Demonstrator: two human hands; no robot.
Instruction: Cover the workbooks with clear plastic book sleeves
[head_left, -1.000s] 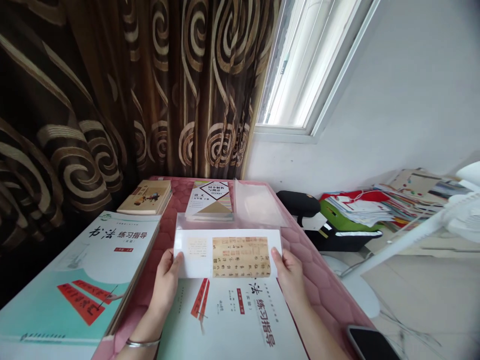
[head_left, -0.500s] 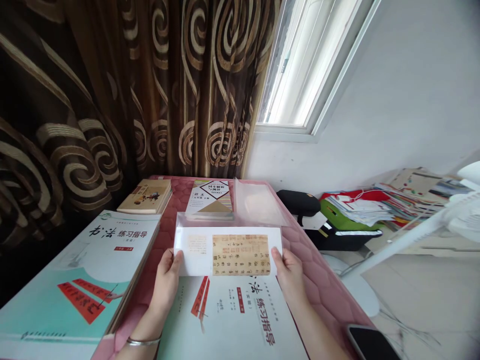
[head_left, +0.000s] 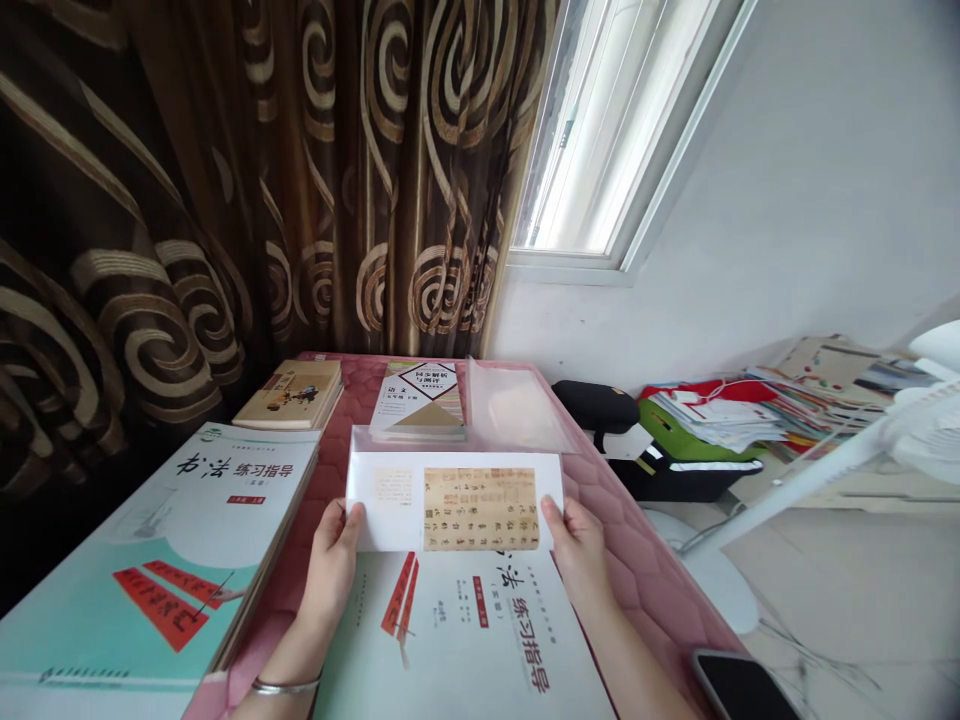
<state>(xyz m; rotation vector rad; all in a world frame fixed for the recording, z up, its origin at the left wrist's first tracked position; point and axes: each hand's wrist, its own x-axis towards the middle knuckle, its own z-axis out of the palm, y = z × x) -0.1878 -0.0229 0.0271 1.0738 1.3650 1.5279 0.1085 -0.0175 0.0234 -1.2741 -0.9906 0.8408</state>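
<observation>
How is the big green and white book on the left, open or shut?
Shut: the book lies flat, its front cover on top and no inside pages spread out.

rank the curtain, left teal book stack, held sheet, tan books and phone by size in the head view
1. Curtain
2. Left teal book stack
3. Held sheet
Smallest, too alike to rank: tan books and phone, which the frame cuts off

Pink quilted surface [head_left: 637,575]
Book stack [head_left: 161,560] left, small books [head_left: 289,395] beyond; workbook [head_left: 420,400] beside clear sleeve [head_left: 517,405]; phone [head_left: 742,685] near right.
</observation>
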